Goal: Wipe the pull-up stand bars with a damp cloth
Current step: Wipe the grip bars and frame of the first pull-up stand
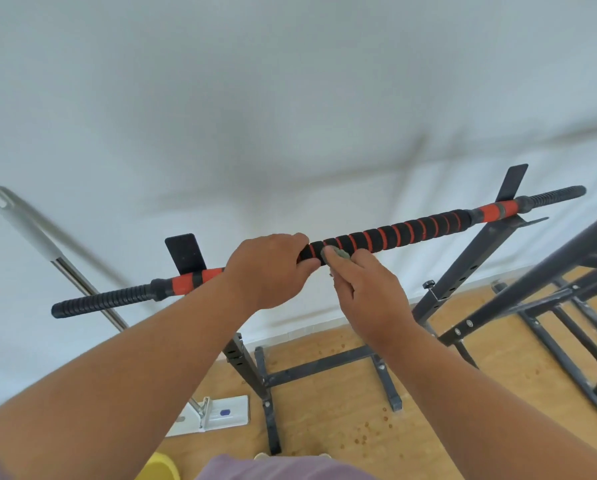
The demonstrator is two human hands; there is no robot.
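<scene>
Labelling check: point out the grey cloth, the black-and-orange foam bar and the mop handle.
small grey cloth [338, 254], head view, bit showing above the right fingers.
black foam-wrapped bar with orange spiral stripes [411, 232], head view, middle of the foam grip.
silver metal mop handle [86, 285], head view, bare shaft below the grey grip.

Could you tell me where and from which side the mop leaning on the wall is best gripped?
Grip the mop's bare metal shaft just below its grey top sleeve, probably with the left hand, coming from the right. The shaft leans against the wall left of the bar and crosses behind the bar's left end, so that stretch above the crossing looks free to close fingers round.
</scene>
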